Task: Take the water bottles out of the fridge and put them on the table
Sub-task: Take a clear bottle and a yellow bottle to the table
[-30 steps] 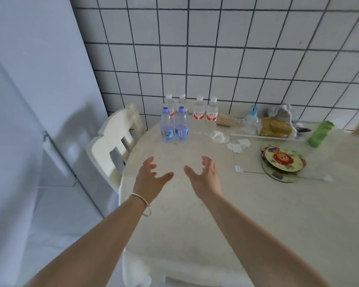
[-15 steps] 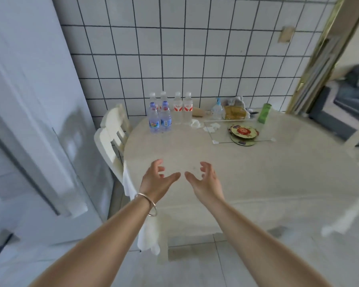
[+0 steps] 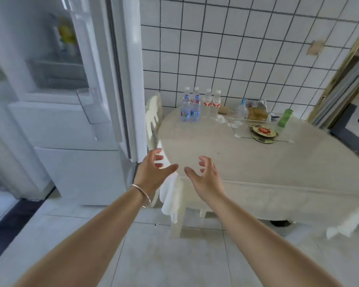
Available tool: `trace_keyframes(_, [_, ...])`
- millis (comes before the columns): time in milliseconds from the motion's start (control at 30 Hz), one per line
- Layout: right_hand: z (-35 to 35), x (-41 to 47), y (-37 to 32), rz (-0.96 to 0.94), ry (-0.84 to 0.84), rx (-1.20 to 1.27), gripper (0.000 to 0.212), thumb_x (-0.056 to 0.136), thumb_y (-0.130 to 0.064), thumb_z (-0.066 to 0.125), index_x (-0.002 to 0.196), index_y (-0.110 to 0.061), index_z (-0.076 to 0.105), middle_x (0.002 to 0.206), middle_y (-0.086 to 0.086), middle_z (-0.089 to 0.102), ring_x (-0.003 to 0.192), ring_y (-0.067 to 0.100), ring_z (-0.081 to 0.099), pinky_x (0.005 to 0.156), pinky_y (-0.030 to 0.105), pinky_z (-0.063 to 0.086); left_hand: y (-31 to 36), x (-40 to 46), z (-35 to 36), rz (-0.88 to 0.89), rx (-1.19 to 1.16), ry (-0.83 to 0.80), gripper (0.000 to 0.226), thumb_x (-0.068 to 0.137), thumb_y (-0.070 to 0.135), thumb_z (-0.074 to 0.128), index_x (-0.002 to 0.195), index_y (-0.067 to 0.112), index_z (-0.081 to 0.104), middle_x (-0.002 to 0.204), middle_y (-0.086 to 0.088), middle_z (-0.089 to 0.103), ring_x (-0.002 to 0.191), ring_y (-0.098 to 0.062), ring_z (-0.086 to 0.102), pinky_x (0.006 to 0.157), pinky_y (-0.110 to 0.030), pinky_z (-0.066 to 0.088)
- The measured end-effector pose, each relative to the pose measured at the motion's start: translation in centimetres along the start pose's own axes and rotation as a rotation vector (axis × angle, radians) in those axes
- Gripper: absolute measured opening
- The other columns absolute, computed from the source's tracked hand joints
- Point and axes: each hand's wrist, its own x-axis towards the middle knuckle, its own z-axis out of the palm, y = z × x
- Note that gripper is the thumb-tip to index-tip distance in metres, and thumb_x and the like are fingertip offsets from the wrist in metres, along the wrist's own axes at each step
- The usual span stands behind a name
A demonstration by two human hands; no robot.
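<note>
Left grip: the left hand (image 3: pixel 153 172) hangs in the air before the near left edge of the bench, fingers spread and loosely curved, thumb pointing right, holding nothing; a thin silver bangle (image 3: pixel 142 193) circles its wrist.
Right grip: the right hand (image 3: pixel 205 177) hovers just beside the left, palm turned inward, fingers wide and loosely bent, empty; the two thumbs come near each other but stay apart.
Bench: a round table covered in a cream cloth (image 3: pixel 247 162) stands against the white tiled wall (image 3: pixel 236 48); the cloth hangs down over the near edge.
Water bottles: six clear plastic water bottles (image 3: pixel 199 106) stand upright in a tight cluster at the far left edge of the bench, close to the wall. The two in front carry blue labels, two to their right carry red and white labels, and two more show behind.
Other things on the bench: a green cylindrical container (image 3: pixel 284 118) stands near the far right edge; round patterned coasters in a stack (image 3: pixel 262 132) lie on a clear glass sheet nearer the middle; a yellowish bagged item (image 3: pixel 257 113) and crumpled white tissues (image 3: pixel 221 119) sit along the far edge.
Chair: a cream plastic chair (image 3: pixel 152 117) stands at the left side of the bench, between it and the fridge.
Fridge: a white fridge with its door open (image 3: pixel 75 100) fills the left; its door shelves are blurred.
</note>
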Motion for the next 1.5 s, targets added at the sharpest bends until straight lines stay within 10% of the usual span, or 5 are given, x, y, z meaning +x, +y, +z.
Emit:
trace_keyframes(634, [24.1, 0.7, -25.7, -0.155, -0.246, 0.195, 0.056, 0.086, -0.047, 0.053, 0.134, -0.024, 0.036, 0.134, -0.003, 0.048, 0.12, 0.018, 0.048, 0.096, 0.034, 0.038, -6.8, 6.9, -32.2, 0.039, -0.047, 0.33, 0.062, 0.077, 0.034, 0.074, 0.13, 0.021, 0.046, 0.117, 0.001, 0.058, 0.098, -0.015, 0.059, 0.073, -0.02, 0.045])
trace_keyframes(1501, [50.9, 40.3, -47.7, -0.067, -0.19, 0.369, 0.063, 0.08, -0.045, 0.061, 0.133, -0.016, 0.042, 0.118, 0.002, 0.057, 0.115, 0.027, 0.055, 0.1, 0.047, 0.045, -11.0, 48.8, -54.9, 0.083, -0.232, 0.386, 0.053, 0.079, 0.028, 0.073, 0.126, 0.024, 0.049, 0.117, -0.004, 0.061, 0.096, -0.017, 0.061, 0.088, -0.039, 0.05])
